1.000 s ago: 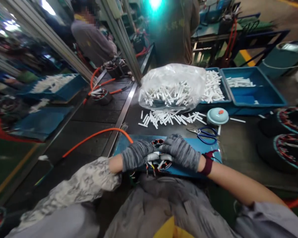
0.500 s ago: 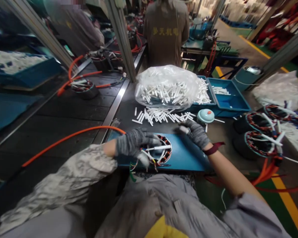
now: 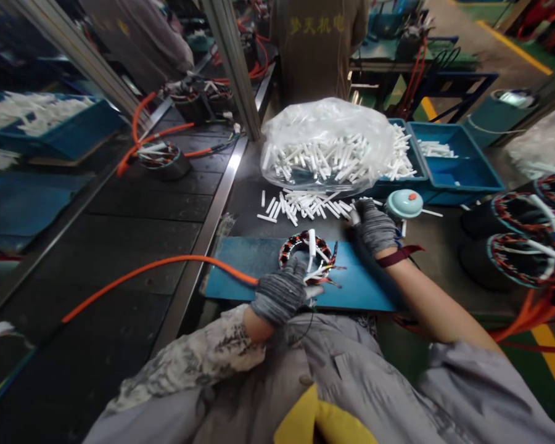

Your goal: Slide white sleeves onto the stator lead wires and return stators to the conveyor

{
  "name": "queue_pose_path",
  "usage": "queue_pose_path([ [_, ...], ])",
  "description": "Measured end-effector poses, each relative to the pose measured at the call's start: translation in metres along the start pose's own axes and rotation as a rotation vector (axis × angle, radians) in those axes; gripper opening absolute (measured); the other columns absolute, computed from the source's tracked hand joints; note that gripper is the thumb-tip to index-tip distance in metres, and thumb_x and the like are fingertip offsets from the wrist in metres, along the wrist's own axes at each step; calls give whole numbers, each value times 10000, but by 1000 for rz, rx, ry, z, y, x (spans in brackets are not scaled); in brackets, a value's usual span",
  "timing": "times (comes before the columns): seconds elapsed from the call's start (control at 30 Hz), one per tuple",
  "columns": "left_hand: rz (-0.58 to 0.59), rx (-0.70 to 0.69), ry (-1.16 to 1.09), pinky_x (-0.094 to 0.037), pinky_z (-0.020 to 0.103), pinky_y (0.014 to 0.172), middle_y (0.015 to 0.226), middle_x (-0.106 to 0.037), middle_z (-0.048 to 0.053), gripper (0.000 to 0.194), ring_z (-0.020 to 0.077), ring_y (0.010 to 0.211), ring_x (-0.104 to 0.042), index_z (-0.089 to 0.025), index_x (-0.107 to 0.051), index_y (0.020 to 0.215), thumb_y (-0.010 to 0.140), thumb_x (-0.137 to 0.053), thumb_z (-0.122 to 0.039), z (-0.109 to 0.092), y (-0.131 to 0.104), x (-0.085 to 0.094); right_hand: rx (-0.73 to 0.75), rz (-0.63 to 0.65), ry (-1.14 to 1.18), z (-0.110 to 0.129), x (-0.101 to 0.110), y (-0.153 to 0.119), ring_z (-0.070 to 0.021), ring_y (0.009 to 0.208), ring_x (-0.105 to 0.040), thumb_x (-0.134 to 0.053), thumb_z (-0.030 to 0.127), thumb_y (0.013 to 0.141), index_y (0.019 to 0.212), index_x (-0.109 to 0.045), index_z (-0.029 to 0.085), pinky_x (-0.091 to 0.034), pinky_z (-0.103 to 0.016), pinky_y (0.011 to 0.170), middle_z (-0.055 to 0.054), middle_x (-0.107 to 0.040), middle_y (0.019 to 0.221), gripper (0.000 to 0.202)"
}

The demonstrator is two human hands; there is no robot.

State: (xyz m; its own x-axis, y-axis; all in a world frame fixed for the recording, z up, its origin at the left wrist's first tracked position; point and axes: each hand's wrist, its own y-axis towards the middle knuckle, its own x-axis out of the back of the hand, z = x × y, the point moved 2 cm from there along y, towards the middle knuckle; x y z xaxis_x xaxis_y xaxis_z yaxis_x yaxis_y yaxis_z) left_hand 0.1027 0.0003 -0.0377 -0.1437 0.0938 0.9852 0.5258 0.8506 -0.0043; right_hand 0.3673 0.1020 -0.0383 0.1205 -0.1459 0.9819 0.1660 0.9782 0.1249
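On a blue mat (image 3: 365,290) sits a motor stator (image 3: 287,250), a ring of copper-orange windings with white sleeves and loose coloured wires. One white sleeve (image 3: 311,243) sticks up from it. My left hand (image 3: 280,296), in a grey striped glove, is closed over the stator's near left side and its wires, partly hiding them. My right hand (image 3: 374,228), gloved alike, has curled fingers at the right end of a pile of white sleeve tubes (image 3: 300,206). What lies between its fingertips cannot be made out. An orange cable (image 3: 166,262) runs left from beneath my left hand.
A clear plastic bag (image 3: 328,142) of white tubes lies behind the pile, with blue bins (image 3: 462,185) beside it. A round pale-green container (image 3: 404,203) stands near my right hand. More stators (image 3: 513,262) stand at right. A metal post (image 3: 235,68) and co-workers (image 3: 319,49) are beyond.
The stator has turned, its wires now pointing right. My left hand has moved from above it down to its near side. My right hand has moved forward to the tube pile.
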Motion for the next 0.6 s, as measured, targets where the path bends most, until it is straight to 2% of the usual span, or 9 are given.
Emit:
queue_pose_path([
  [0.07,-14,-17,-132,-631,460,849,1202,-728,261,720,373,1048,-748,-74,-663,1306,859,-724,-635,3,6,9,-33,-8,-46,-8,3,-6,-302,803,-704,-448,390,1010,1229,-682,142,-510,-377,701,-169,-741,933,405],
  [0.1,-28,-73,-228,-625,456,908,1219,-728,239,725,353,1093,-737,-82,-640,1335,854,-742,-615,10,8,13,-49,-10,-69,-13,5,-8,-307,802,-701,-445,383,1009,1212,-691,150,-499,-379,694,-170,-739,936,395],
  [0.17,-51,-250,-422,-588,423,1030,1332,-689,188,616,293,1226,-687,-126,-610,1371,918,-701,-534,31,9,20,-71,-11,-126,-22,9,-11,-311,823,-692,-404,378,1026,1238,-684,146,-485,-386,706,-185,-734,982,421],
  [0.23,-60,-388,-512,-553,381,1092,1430,-637,136,435,233,1312,-635,-177,-622,1357,1012,-581,-438,52,7,21,-54,-3,-185,-27,12,-13,-309,879,-679,-353,374,1049,1313,-647,128,-477,-394,749,-201,-726,1043,466],
  [0.27,-71,-404,-503,-560,361,1082,1428,-643,112,385,214,1300,-644,-198,-637,1342,1035,-538,-408,60,5,20,-34,5,-207,-27,14,-14,-308,925,-670,-337,358,1057,1341,-631,124,-474,-400,785,-206,-720,1080,471],
  [0.33,-114,-352,-408,-600,331,1012,1358,-695,81,343,203,1214,-698,-231,-669,1312,1047,-513,-384,67,1,15,1,25,-220,-23,18,-16,-313,1035,-642,-337,283,1054,1342,-631,117,-461,-423,868,-213,-707,1155,444],
  [0.4,-189,-289,-275,-634,331,932,1282,-736,80,330,225,1129,-737,-242,-694,1288,1042,-520,-376,63,-6,9,15,54,-210,-15,21,-15,-324,1152,-601,-363,206,1032,1314,-656,125,-445,-452,943,-213,-676,1276,414],
  [0.5,-293,-293,-127,-648,345,852,1221,-763,83,326,252,1061,-760,-250,-722,1252,1052,-481,-342,50,-16,7,59,102,-183,0,22,-6,-331,1273,-539,-394,196,1025,1367,-646,183,-429,-470,1014,-163,-605,1439,425],
  [0.6,-375,-272,-74,-638,314,781,1163,-783,78,328,237,958,-780,-243,-730,1237,1056,-480,-352,46,-19,10,90,155,-152,13,14,14,-333,1249,-558,-429,238,1023,1358,-665,204,-447,-458,1002,-155,-649,1371,412],
])
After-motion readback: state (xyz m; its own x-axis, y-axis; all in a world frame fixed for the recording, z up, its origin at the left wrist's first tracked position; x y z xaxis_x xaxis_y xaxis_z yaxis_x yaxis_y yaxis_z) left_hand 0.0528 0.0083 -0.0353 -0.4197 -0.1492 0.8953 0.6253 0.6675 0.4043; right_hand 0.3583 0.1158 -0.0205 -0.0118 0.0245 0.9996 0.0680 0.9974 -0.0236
